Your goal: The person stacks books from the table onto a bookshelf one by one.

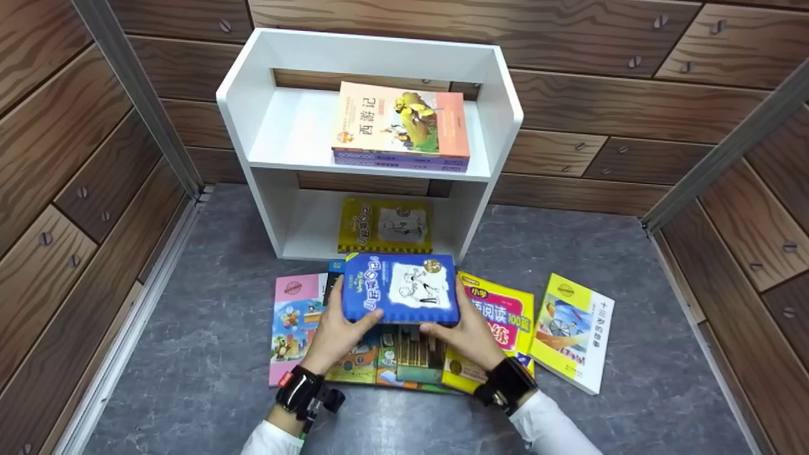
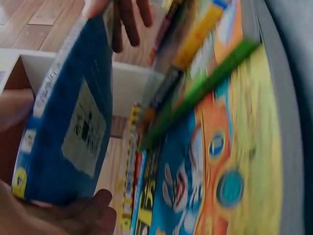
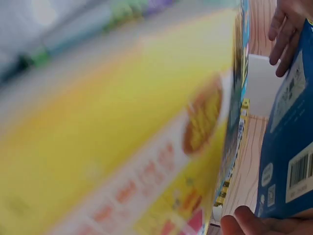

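Note:
Both hands hold a blue book [image 1: 401,287] with a white cartoon panel on its cover, just in front of the white shelf's lower level. My left hand [image 1: 335,335] grips its left edge, thumb on the cover and fingers underneath. On the opposite edge, my right hand [image 1: 471,335] has the same sort of grip. From below, the left wrist view shows the book's spine and back [image 2: 63,122], and a barcode [image 3: 299,171] appears in the right wrist view. Behind it, a yellow book [image 1: 385,227] with a similar cartoon panel lies on the lower shelf.
The white two-level shelf [image 1: 373,169] stands against a wood-patterned wall. An orange-covered book [image 1: 401,120] tops a stack on its upper level. Below the hands, a pink book [image 1: 291,335], a yellow book [image 1: 505,316] and others overlap on the grey floor. A yellow-and-white book [image 1: 572,332] lies farther right.

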Action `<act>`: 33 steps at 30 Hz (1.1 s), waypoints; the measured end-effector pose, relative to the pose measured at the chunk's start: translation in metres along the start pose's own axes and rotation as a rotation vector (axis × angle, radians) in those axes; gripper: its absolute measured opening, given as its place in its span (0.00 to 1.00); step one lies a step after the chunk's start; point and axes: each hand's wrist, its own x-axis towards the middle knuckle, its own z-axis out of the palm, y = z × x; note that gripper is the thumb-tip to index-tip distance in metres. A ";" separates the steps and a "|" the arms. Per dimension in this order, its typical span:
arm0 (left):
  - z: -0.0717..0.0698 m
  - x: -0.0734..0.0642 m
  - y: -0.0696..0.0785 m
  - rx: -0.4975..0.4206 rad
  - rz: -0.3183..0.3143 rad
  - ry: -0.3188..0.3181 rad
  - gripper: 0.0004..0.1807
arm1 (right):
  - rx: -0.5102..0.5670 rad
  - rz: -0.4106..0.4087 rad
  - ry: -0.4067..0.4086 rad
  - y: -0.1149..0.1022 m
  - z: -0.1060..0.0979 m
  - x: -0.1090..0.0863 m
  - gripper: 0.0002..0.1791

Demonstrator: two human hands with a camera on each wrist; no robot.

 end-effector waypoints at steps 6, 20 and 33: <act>-0.012 0.022 -0.005 0.200 0.088 -0.088 0.67 | -0.054 0.020 -0.029 -0.002 -0.005 0.023 0.69; -0.032 0.082 -0.011 0.423 0.095 -0.216 0.53 | -0.256 0.071 -0.105 0.008 -0.003 0.074 0.63; -0.036 0.111 -0.028 0.431 0.098 -0.165 0.51 | -0.399 0.059 -0.132 0.006 0.008 0.106 0.61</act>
